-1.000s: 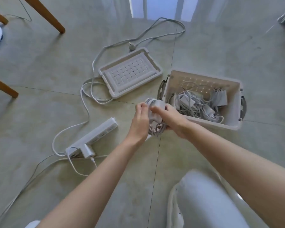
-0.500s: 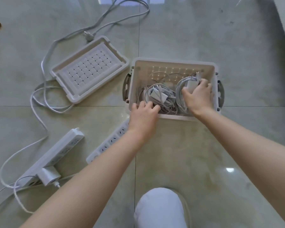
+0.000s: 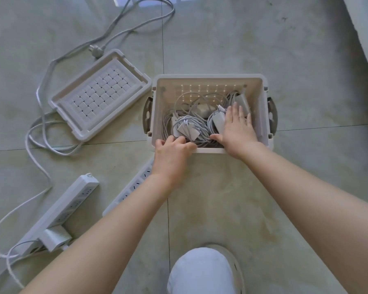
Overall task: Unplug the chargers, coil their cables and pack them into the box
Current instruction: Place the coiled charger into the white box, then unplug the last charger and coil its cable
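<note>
A person's right hand (image 3: 237,128), fingers spread flat, presses coiled chargers (image 3: 187,129) down inside the open box (image 3: 208,78); the left hand (image 3: 174,148) curls over its near rim. Lifting the palm could let the springy cables uncoil and tangle. Well left of the left hand, one charger (image 3: 54,237) sits plugged into a power strip (image 3: 70,205), not yet packed. A second strip (image 3: 134,185) lies under the left forearm. The lid (image 3: 98,95) rests beyond, a loose cord (image 3: 40,132) looped against it, likely to snag it.
</note>
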`<action>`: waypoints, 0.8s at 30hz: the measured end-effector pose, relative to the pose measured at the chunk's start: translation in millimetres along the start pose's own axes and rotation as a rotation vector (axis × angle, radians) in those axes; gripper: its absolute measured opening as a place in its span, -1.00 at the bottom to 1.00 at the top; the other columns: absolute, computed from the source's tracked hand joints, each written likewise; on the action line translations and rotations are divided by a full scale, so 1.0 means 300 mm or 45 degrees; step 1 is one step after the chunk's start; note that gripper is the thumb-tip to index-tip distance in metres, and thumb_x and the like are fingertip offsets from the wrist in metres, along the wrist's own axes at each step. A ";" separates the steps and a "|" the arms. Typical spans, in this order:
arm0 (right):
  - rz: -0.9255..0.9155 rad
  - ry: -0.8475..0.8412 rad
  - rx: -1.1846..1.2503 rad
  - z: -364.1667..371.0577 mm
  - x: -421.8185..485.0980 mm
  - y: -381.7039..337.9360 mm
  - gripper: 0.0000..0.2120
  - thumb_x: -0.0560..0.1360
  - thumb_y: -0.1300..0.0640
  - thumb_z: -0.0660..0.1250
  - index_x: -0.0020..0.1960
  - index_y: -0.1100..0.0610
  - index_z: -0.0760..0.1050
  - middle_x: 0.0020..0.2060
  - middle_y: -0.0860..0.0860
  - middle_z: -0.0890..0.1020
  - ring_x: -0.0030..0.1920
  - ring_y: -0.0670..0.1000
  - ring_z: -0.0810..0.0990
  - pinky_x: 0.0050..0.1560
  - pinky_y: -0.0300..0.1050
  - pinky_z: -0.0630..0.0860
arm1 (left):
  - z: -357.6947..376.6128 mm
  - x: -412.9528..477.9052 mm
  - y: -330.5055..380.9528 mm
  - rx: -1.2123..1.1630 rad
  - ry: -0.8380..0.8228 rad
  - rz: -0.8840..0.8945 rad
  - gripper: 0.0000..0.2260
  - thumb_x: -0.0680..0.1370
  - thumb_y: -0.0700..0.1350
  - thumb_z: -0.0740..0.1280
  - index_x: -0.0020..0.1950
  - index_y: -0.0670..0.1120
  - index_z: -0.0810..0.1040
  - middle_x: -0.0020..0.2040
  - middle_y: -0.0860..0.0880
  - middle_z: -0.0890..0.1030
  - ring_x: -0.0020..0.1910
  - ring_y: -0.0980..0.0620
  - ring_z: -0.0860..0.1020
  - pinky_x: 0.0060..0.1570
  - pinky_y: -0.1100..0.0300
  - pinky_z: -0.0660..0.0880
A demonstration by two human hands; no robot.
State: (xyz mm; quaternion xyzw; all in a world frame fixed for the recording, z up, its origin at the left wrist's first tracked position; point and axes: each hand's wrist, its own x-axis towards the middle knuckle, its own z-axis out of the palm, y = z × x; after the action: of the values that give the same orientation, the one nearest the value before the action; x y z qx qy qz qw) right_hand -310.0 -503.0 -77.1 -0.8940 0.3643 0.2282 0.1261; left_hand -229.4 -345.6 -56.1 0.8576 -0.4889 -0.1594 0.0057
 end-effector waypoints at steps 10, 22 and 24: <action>-0.111 0.257 0.251 0.038 -0.055 -0.017 -0.44 0.64 0.12 -0.02 0.49 0.33 -0.19 0.50 0.23 -0.12 0.51 0.13 -0.15 0.49 -0.05 -0.14 | 0.015 -0.003 -0.011 0.085 0.168 0.155 -0.68 0.25 -0.29 0.53 -0.10 0.02 0.62 -0.23 0.02 0.54 -0.19 -0.07 0.51 -0.25 0.19 0.20; -0.913 0.398 0.111 0.114 -0.176 -0.364 -0.40 0.37 0.34 -0.15 0.37 0.42 0.27 0.32 0.32 0.40 0.32 0.21 0.43 0.33 0.02 0.37 | 0.021 -0.166 -0.249 0.237 0.185 0.389 -0.55 0.36 -0.29 0.06 0.12 -0.38 0.57 0.10 -0.31 0.60 0.12 -0.22 0.59 0.12 0.00 0.53; -0.807 0.289 -0.004 0.118 -0.181 -0.403 -0.43 0.46 0.38 -0.10 0.47 0.39 -0.03 0.47 0.30 0.08 0.48 0.17 0.14 0.47 -0.04 0.13 | 0.036 -0.208 -0.321 0.319 0.149 0.362 -0.51 0.36 -0.27 0.03 0.17 -0.33 0.57 0.17 -0.27 0.58 0.19 -0.21 0.56 0.18 -0.10 0.46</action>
State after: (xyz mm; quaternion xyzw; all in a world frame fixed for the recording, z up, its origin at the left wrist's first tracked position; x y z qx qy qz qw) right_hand -269.6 -371.9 -73.3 -0.9828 0.0796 0.0771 0.1478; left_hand -181.1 -241.2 -65.6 0.7817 -0.6200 -0.0448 -0.0500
